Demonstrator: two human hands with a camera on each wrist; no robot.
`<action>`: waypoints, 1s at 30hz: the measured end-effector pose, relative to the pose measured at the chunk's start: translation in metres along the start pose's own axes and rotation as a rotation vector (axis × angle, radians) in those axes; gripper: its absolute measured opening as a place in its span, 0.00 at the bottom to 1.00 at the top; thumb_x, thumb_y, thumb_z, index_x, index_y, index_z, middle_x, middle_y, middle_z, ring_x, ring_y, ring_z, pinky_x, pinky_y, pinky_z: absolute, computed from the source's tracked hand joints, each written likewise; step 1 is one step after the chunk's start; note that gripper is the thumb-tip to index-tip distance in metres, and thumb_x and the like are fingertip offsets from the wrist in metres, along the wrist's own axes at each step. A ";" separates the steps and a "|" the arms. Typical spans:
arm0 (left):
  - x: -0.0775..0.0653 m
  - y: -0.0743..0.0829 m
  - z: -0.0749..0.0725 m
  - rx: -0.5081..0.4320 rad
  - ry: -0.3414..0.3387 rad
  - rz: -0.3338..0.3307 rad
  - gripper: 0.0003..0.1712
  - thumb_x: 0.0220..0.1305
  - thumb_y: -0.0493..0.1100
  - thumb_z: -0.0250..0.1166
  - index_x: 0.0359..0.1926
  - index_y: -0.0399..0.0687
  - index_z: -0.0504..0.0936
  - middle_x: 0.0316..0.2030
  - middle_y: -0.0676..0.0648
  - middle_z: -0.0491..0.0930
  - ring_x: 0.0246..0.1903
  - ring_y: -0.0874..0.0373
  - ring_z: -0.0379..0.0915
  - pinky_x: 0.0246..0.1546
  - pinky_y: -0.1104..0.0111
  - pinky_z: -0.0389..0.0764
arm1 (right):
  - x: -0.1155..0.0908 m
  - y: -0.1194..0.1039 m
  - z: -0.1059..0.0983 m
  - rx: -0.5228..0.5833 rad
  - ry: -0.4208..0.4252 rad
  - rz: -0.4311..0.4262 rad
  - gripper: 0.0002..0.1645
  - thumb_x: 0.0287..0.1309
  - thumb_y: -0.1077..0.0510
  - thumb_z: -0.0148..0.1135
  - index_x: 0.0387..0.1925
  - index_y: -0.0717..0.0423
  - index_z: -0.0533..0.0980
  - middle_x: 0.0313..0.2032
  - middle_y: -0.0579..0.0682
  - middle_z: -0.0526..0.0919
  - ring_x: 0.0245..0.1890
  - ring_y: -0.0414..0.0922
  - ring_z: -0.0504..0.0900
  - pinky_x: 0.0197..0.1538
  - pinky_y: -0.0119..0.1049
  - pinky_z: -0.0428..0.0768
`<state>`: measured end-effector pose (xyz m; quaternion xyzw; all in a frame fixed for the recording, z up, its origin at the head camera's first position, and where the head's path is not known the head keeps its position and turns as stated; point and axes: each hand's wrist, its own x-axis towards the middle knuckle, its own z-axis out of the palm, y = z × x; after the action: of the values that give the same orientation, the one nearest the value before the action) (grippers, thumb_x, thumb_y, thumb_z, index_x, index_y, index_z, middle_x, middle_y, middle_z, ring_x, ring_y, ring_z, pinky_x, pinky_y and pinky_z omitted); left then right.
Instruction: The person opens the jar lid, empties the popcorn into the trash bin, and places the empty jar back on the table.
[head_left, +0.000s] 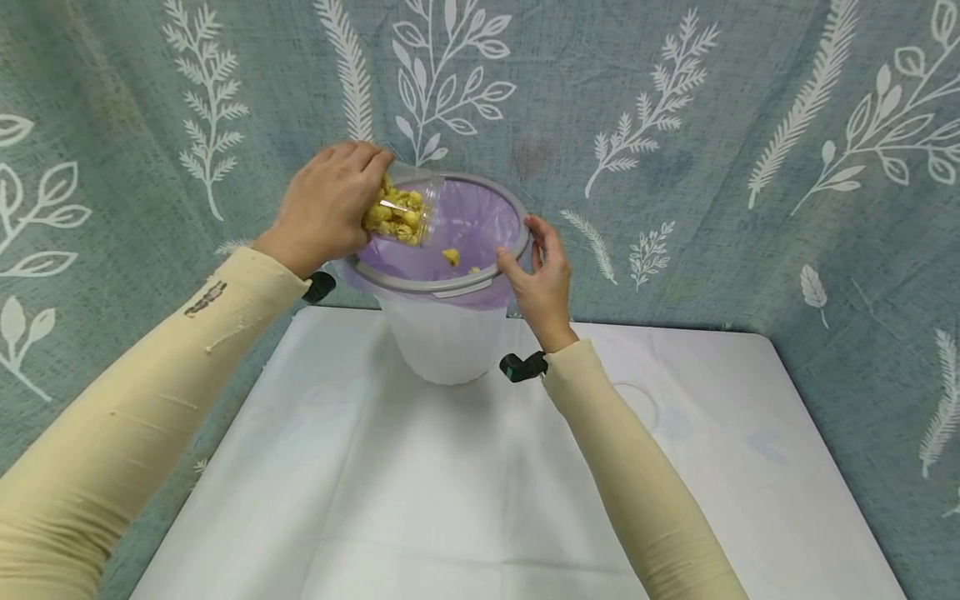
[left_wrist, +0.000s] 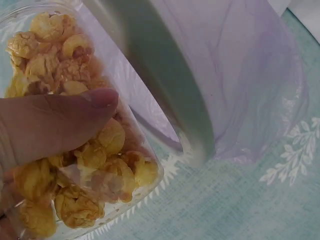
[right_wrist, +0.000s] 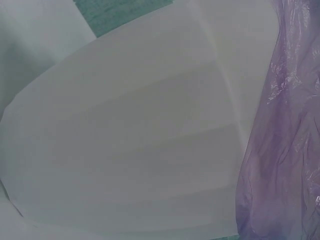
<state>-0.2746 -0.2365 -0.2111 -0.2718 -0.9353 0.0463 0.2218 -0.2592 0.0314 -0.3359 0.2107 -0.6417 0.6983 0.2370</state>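
Note:
My left hand (head_left: 330,200) grips a clear plastic jar (head_left: 431,210) of yellow popcorn (head_left: 396,218), tipped on its side over a white trash bin (head_left: 448,343). The left wrist view shows the thumb (left_wrist: 65,120) lying across the jar's wall, popcorn packed behind it. A purple trash bag (head_left: 476,215) lines the bin, folded out under its grey rim (head_left: 408,284). Loose popcorn pieces (head_left: 451,257) are inside the bin's mouth. My right hand (head_left: 546,279) holds the rim's right side between thumb and fingers. Only the bin's wall (right_wrist: 130,140) and bag (right_wrist: 285,150) appear in the right wrist view.
A white-covered table (head_left: 420,492) bears the bin near its back edge. Behind and at both sides hangs a green curtain (head_left: 660,75) with white leaf prints, close to the bin. A small black device (head_left: 523,367) sits at the right wrist.

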 end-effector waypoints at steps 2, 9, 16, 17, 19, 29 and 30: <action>0.000 0.000 0.000 -0.004 0.009 0.002 0.43 0.41 0.23 0.65 0.66 0.28 0.70 0.61 0.30 0.74 0.66 0.32 0.67 0.73 0.43 0.63 | 0.000 0.000 0.000 0.003 0.000 0.000 0.36 0.66 0.73 0.63 0.71 0.81 0.61 0.70 0.77 0.65 0.75 0.66 0.62 0.79 0.53 0.58; -0.001 0.000 0.002 -0.020 0.024 0.010 0.40 0.43 0.22 0.62 0.64 0.29 0.72 0.60 0.29 0.76 0.65 0.32 0.68 0.73 0.43 0.63 | 0.000 0.002 0.000 0.006 -0.005 -0.007 0.36 0.66 0.73 0.63 0.70 0.82 0.61 0.70 0.78 0.65 0.74 0.67 0.62 0.79 0.54 0.58; 0.001 0.002 0.001 -0.008 0.006 0.011 0.40 0.43 0.22 0.63 0.64 0.29 0.72 0.60 0.30 0.77 0.64 0.32 0.68 0.73 0.43 0.64 | 0.000 0.002 0.000 -0.005 0.000 0.002 0.36 0.66 0.72 0.63 0.70 0.82 0.61 0.70 0.77 0.65 0.75 0.65 0.62 0.79 0.52 0.58; 0.001 0.002 0.002 -0.007 0.002 0.012 0.40 0.43 0.22 0.63 0.64 0.29 0.72 0.60 0.30 0.77 0.64 0.32 0.68 0.73 0.43 0.64 | 0.000 0.002 0.000 -0.006 0.000 0.001 0.36 0.66 0.72 0.63 0.70 0.82 0.61 0.70 0.77 0.65 0.75 0.66 0.62 0.79 0.52 0.58; 0.001 0.003 0.002 -0.009 -0.002 0.015 0.40 0.43 0.22 0.64 0.64 0.29 0.73 0.60 0.30 0.77 0.64 0.32 0.68 0.72 0.43 0.64 | 0.000 0.003 0.000 -0.008 0.000 -0.008 0.36 0.66 0.73 0.63 0.70 0.82 0.61 0.70 0.78 0.65 0.75 0.66 0.63 0.79 0.53 0.59; 0.004 0.006 0.003 0.023 -0.029 0.014 0.38 0.45 0.24 0.69 0.63 0.28 0.72 0.61 0.30 0.75 0.66 0.31 0.67 0.72 0.43 0.64 | 0.006 0.038 -0.001 -0.013 0.014 -0.025 0.37 0.67 0.70 0.65 0.73 0.75 0.62 0.72 0.71 0.66 0.75 0.61 0.64 0.79 0.48 0.60; 0.004 0.007 0.003 0.030 -0.027 0.018 0.38 0.46 0.25 0.69 0.63 0.28 0.73 0.61 0.30 0.75 0.65 0.31 0.67 0.72 0.42 0.64 | 0.006 0.039 -0.001 -0.015 0.016 -0.025 0.37 0.67 0.69 0.66 0.73 0.74 0.63 0.72 0.70 0.67 0.75 0.59 0.65 0.79 0.46 0.61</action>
<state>-0.2759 -0.2285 -0.2136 -0.2764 -0.9349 0.0658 0.2128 -0.2877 0.0308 -0.3634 0.2115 -0.6422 0.6923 0.2523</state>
